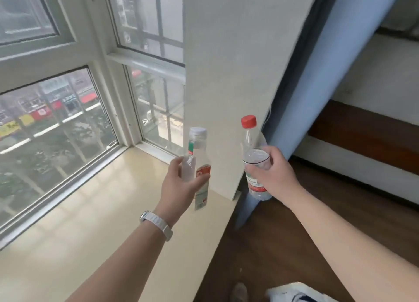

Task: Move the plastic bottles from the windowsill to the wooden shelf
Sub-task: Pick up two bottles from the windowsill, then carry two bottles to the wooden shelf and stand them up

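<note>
Above the windowsill [95, 211], the left hand [181, 188] wraps closed around a white-capped bottle [200, 165]; the right hand [274, 177] curls closed around a red-capped bottle [252, 150].

Light source: you get daylight only, entering through the window [56, 125] at your left.
Brightness: bright and even near the glass; the dark floor [283, 245] at your lower right sits dimmer.
Glare: the windowsill [90, 211] shows a pale sheen with faint reflections of the window bars.
Shadows: soft and weak; your forearms cast hardly any edge on the sill.
Blur: your whole view is slightly smeared; the labels on the bottles cannot be read, and the street outside is hazy.
Distortion: the window frames and blue curtain [317, 86] lean and bow toward the edges of your wide-angle view.
</note>
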A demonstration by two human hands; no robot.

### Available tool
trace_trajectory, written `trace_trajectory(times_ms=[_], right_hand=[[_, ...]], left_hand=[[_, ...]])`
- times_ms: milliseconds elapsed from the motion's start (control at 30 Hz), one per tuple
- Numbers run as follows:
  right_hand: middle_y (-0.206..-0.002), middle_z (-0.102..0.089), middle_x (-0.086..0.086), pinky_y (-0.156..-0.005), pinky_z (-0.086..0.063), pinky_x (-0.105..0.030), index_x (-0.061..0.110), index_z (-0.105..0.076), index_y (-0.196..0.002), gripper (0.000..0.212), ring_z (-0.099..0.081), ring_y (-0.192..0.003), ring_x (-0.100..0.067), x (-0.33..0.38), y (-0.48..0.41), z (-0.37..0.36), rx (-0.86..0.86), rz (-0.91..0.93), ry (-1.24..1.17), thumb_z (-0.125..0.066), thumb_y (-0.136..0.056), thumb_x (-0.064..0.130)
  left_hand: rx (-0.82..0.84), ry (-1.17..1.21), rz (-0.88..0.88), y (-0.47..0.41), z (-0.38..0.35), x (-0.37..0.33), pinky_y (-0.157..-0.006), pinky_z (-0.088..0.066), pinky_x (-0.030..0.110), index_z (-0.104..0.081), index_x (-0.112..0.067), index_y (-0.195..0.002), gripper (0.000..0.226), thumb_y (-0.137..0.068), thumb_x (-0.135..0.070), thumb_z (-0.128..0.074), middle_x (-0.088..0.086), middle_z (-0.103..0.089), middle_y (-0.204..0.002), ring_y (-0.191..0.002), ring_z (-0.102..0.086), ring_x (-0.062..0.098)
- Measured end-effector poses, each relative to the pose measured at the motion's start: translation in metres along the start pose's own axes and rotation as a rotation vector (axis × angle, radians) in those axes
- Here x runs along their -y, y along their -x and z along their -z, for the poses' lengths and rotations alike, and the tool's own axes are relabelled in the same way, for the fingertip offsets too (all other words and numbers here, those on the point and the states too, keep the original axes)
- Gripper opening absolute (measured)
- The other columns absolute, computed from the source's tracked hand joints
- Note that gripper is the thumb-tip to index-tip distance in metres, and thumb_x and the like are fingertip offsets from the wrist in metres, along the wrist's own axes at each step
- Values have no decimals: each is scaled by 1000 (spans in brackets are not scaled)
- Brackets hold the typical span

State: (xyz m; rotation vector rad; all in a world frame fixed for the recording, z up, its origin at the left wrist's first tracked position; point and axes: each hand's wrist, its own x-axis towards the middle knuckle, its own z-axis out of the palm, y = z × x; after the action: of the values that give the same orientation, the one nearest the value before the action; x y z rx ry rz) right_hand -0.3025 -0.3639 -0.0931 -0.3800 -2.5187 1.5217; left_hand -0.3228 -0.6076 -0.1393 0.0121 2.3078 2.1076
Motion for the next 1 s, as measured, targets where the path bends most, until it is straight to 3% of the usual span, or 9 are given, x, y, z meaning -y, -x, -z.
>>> trace_trajectory(times_ms=[100,200,400,567,667,900,1000], right_hand=[[-97,-68,17,-80,-55,-34,40,-56,-109,58,-65,-84,3,-16,1,32,-87,-54,-74,-77,-56,50],[-95,-67,18,-76,-54,-31,45,-56,-98,43,-64,-84,3,-34,-3,61,-136,-81,-139,-79,-61,45],[-98,-64,19,-62,-46,-12,39,-55,-99,39,-61,-84,11,-69,-12,127,-279,-84,-208,-81,-73,28],[-105,-66,8,-78,-53,-32,29,-57,-108,43,-65,-90,-5,-106,-26,181,-360,-121,-299,-81,-73,22],[-106,-64,11,-78,-54,-31,31,-55,-110,45,-65,-89,-4,-124,-32,211,-387,-126,-325,-81,-74,24],[-103,-63,12,-57,-49,-11,29,-51,-112,47,-64,-82,7,-167,-19,273,-464,-174,-398,-81,-76,22],[-106,-62,14,-60,-50,-13,36,-49,-111,49,-65,-86,3,-179,-10,298,-507,-184,-401,-81,-76,29]], left_hand=[[92,-21,-25,-10,-36,-11,-62,-49,6,-52,-32,-123,75,-56,-54,-80,-11,-67,-110,-90,-65,-7],[152,-39,-47,-20,-72,-19,-64,-51,9,-53,-31,-122,74,-57,-53,-81,-10,-67,-109,-90,-66,-5],[277,-134,-59,-34,-155,-33,-79,-55,28,-52,-36,-120,71,-59,-58,-81,-15,-68,-107,-92,-67,-1],[346,-157,-102,-47,-224,-48,-76,-55,27,-51,-51,-108,66,-53,-72,-82,-24,-69,-102,-92,-69,0],[380,-172,-116,-55,-265,-51,-83,-58,37,-52,-52,-108,66,-53,-72,-83,-18,-71,-104,-95,-70,6],[498,-223,-136,-42,-353,-55,-76,-52,26,-51,-47,-109,56,-64,-62,-81,-30,-66,-101,-92,-66,-6],[579,-247,-166,-39,-383,-65,-72,-49,20,-50,-43,-111,55,-68,-60,-80,-25,-65,-102,-93,-65,-6]])
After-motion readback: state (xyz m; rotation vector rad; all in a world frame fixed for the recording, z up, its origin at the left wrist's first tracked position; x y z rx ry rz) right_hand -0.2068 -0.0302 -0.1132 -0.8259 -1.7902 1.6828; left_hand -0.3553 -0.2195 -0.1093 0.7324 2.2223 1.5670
